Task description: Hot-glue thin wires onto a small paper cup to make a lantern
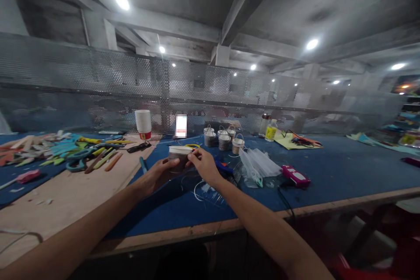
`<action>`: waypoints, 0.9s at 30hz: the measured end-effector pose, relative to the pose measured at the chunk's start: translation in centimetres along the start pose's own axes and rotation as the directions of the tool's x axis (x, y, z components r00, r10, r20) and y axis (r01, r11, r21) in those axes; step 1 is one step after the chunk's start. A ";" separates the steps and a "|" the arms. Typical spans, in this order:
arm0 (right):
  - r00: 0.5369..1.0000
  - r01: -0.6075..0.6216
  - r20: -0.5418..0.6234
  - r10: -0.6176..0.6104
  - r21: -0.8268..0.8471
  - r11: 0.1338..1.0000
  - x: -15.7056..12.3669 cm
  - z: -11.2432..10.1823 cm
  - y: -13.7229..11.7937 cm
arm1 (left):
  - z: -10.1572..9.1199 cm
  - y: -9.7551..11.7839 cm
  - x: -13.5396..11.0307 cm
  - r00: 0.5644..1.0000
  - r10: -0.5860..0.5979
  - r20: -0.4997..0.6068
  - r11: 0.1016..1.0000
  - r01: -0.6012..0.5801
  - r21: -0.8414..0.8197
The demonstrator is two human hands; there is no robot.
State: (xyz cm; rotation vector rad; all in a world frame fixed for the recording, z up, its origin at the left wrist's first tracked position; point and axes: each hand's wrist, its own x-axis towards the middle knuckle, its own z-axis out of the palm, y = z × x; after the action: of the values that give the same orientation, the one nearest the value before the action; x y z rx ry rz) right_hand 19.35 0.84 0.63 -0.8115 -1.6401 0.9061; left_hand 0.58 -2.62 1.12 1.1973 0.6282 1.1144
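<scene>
A small paper cup with a white rim and a dark brown outside is held above the blue table mat. My left hand wraps round its left side and underside, thumb on the front. At the cup's right edge, the fingers of my right hand are pinched together against it; whether something small is between them cannot be seen. Behind stand several little cup buckets with thin arched handles. A blue glue gun lies just beyond my right hand, partly hidden by it.
Left lie scissors, wooden-handled tools and coloured scraps. A stack of paper cups and a lit phone screen stand behind. Right are a clear plastic bag, a magenta device and a yellow-labelled bottle.
</scene>
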 end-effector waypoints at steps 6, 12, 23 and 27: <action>1.000 -0.016 0.003 0.016 0.085 0.996 0.5 -0.2 0.4 | -0.2 0.4 0.0 1.000 0.016 -0.013 0.999 -0.016 -0.037; 0.994 0.106 0.042 -0.105 -0.010 0.994 -0.6 0.1 -0.4 | -0.5 0.7 -0.1 0.998 -0.014 -0.054 0.995 0.009 -0.096; 0.861 0.508 0.341 -0.376 -0.572 0.644 -1.5 0.0 -1.0 | -1.0 0.4 0.3 0.995 -0.048 -0.084 0.985 0.033 -0.172; 0.949 0.302 0.199 -0.244 -0.793 0.529 -0.9 -2.9 -2.6 | -1.3 0.9 0.2 0.983 -0.092 -0.158 0.978 0.060 -0.199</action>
State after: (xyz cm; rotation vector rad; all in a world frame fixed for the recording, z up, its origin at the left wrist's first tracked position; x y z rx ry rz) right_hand 22.21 -0.69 2.96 -1.0864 -2.1930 -0.1431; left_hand -0.79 -1.98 1.57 0.9124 0.6711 1.1898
